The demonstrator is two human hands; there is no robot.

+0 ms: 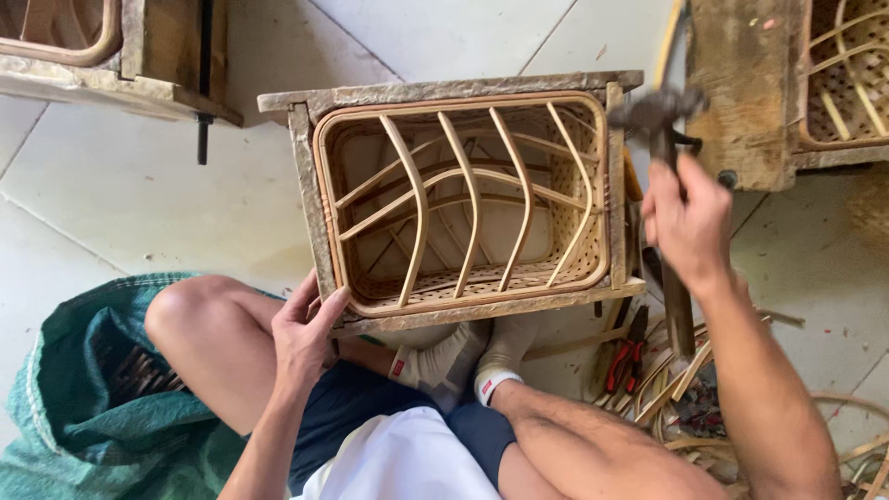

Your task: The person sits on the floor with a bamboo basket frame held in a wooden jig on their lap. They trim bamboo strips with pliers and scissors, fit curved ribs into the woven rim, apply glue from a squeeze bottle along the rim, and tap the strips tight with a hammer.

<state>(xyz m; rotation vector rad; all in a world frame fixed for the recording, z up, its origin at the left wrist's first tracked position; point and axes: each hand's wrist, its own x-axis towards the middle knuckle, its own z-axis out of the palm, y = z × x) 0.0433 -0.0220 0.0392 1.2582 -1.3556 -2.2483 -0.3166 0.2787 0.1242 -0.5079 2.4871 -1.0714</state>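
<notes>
The fingers of the right hand point(687, 222) are closed around the wooden handle of a metal-headed hammer point(659, 116). The hammer head is raised above the hand, level with the upper right corner of the rectangular woven rattan basket point(463, 199), just beside the basket's right edge and apart from it.

The left hand point(306, 329) is partly open. Its thumb and fingertips rest against the lower left corner of the weathered wooden mould frame point(444, 91) that encloses the basket; the fingers press the frame edge without wrapping it.

The basket sits inside the frame between the two hands, its opening facing the camera. Curved pale cane ribs span the opening.

The frame stands on a pale tiled floor point(139, 185), braced against the person's white-socked feet point(468, 361). The bare knees flank the frame base.

A green woven sack point(83, 407) lies at the person's left. Red-handled pliers point(625, 356) and loose cane offcuts point(685, 380) lie at the right. Further wooden frames occupy the upper corners.
</notes>
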